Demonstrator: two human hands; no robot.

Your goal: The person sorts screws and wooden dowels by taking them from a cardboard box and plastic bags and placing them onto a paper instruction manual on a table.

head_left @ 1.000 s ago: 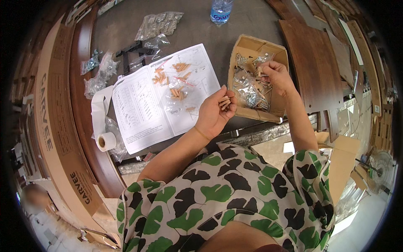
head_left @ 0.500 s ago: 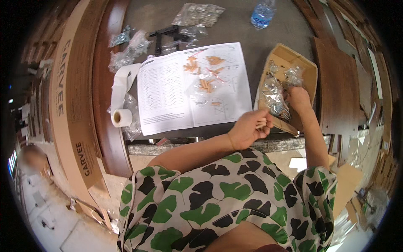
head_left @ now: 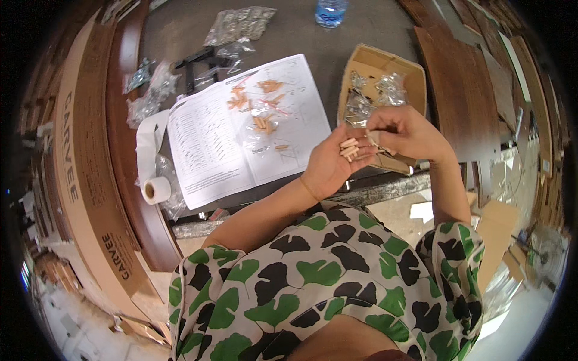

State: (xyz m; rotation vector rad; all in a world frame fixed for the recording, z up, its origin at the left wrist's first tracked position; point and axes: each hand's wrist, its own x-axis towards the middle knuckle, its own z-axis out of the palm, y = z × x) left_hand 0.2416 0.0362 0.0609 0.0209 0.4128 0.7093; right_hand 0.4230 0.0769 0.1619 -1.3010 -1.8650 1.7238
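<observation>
My left hand point(head_left: 332, 157) is turned palm up with its fingers loosely curled, holding several short wooden dowels point(head_left: 349, 149). Just to its right, my right hand point(head_left: 406, 133) pinches what looks like another dowel, partly covered by the fingers. Both hands are at the near edge of an open cardboard box point(head_left: 415, 75) that contains clear bags of small hardware point(head_left: 390, 90). Left of the hands lies an unfolded instruction sheet point(head_left: 211, 156), with more wooden dowels point(head_left: 263, 124) grouped on it, some on a clear plastic bag.
A roll of white labels point(head_left: 158, 190) stands by the sheet's left edge. Beyond are bagged hardware point(head_left: 241, 24), black brackets point(head_left: 195, 63) and a water bottle point(head_left: 330, 13). Brown panels point(head_left: 460, 90) flank the right side; a long carton point(head_left: 90, 180) runs along the left.
My right hand has come out of the box toward my left hand. The left hand has turned and opened its palm, showing the dowels. The whole view has shifted slightly.
</observation>
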